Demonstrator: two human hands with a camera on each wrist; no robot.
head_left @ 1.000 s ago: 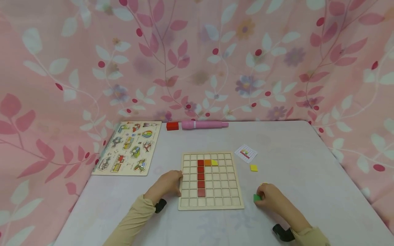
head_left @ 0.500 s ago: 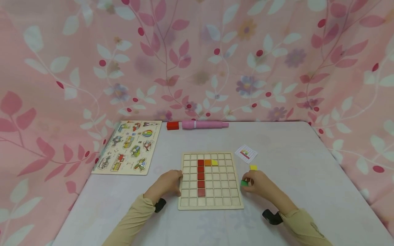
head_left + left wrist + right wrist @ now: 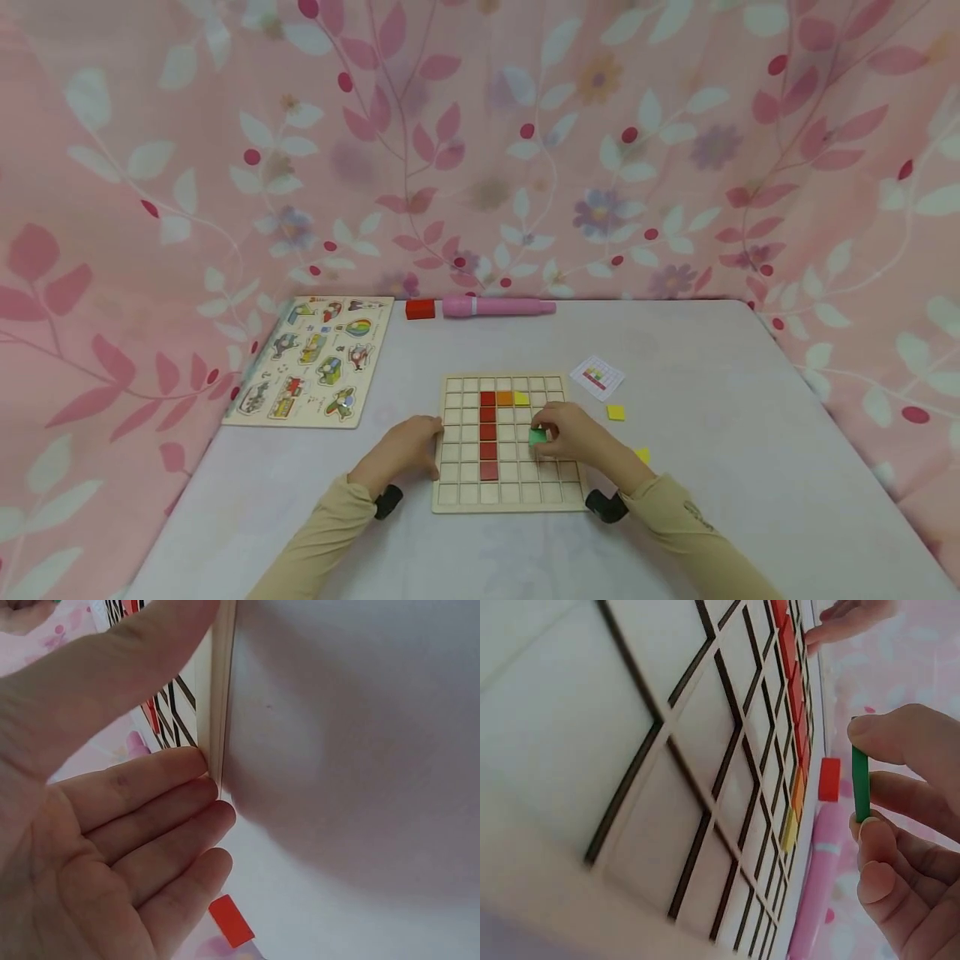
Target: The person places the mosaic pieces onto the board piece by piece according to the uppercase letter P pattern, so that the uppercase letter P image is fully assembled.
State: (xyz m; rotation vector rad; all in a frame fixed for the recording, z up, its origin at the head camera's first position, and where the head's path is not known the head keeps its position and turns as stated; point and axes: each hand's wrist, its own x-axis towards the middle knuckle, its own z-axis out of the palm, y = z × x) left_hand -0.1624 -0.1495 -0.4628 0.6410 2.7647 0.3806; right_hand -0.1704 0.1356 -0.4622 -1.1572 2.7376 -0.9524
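My right hand pinches a green square tile between thumb and fingertips, over the right half of a wooden grid board. In the right wrist view the tile stands edge-on, apart from the grid. A column of red tiles fills part of the board; from its top an orange tile and a yellow tile run to the right. My left hand rests against the board's left edge. In the left wrist view its straight fingers touch the side of the board.
Right of the board lie a small pattern card, a loose yellow tile and another yellow tile, partly hidden by my right arm. A picture puzzle board lies at the back left. Along the back are a red block and a pink stick-shaped thing.
My right hand has carried the green tile leftwards from the table right of the board to above the grid. A yellow tile shows behind my right wrist. The left hand stays put.
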